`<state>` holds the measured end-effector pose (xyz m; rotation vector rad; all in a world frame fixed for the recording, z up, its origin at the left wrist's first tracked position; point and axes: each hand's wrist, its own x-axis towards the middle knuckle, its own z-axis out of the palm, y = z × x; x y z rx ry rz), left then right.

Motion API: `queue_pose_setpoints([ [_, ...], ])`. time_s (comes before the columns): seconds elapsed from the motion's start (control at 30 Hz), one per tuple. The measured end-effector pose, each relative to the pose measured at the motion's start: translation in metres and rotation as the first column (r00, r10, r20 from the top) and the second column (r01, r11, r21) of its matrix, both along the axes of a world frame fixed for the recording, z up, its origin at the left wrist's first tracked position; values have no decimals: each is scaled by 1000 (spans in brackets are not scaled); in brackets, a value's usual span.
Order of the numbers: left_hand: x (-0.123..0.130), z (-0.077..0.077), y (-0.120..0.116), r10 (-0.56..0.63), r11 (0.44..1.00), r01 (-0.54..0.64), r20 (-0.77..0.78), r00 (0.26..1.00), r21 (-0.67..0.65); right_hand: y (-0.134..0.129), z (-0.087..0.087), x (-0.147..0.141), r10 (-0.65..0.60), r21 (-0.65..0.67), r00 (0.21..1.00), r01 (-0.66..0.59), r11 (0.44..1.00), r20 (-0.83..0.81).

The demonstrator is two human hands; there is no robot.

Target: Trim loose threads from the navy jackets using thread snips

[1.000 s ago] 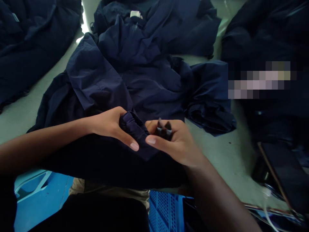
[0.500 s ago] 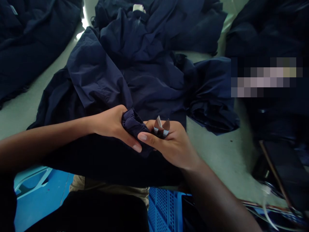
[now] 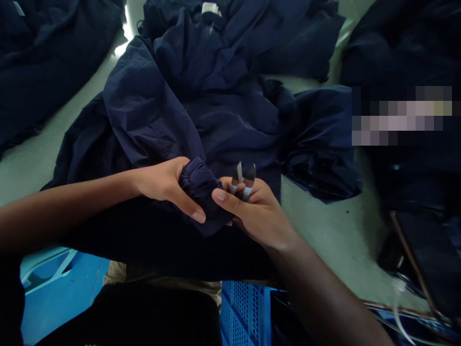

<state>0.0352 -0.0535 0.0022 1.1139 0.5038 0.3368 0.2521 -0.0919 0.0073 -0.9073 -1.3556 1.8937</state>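
A dark blue garment (image 3: 230,120) lies spread over the table in front of me. My left hand (image 3: 169,185) is wrapped round the gathered cuff (image 3: 200,178) at the end of its sleeve. In my right hand (image 3: 257,211) sits a small pair of metal thread snips (image 3: 243,180), their two blades pointing up and apart. The thumb and fingers of that hand also pinch the cuff's right edge. The handle of the snips is hidden in the palm.
More dark garments lie at the far left (image 3: 43,62) and right (image 3: 403,53) of the pale green table (image 3: 320,230). A dark device (image 3: 428,254) with a white cable is at the right. Below are a blue crate (image 3: 247,312) and a light blue stool (image 3: 48,269).
My right hand has shifted slightly, and the snips' blades stand more upright. The cuff shows more of its gathered edge between my hands. The view has moved a little.
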Motion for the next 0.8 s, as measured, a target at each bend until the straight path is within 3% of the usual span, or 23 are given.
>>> queue_pose_setpoints([
  [0.8,1,-5,3,-11,1000,9,94,996,26,-1,-2,2,-19,-137,999,15,990,-31],
])
